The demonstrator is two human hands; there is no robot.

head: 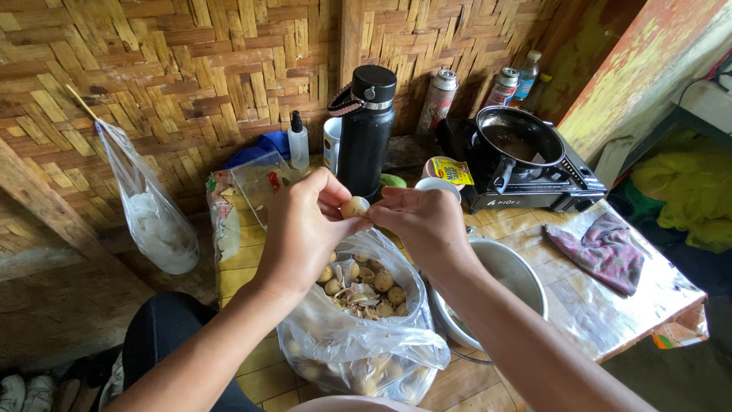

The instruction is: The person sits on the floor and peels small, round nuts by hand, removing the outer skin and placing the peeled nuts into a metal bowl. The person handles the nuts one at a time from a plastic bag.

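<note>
- Between both sets of fingertips sits a small round fruit (354,207); left hand (301,229) and right hand (427,221) pinch it together, peeling.
- Directly beneath the grip, a clear plastic bag (358,336) holds more fruit and peel.
- Next, I judge, a thumbnail must lift the skin off gently.

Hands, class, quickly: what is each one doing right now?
Left hand: fingers closed on the small round pale fruit.
Right hand: fingers pinched at the same fruit, above the clear plastic bag.
</note>
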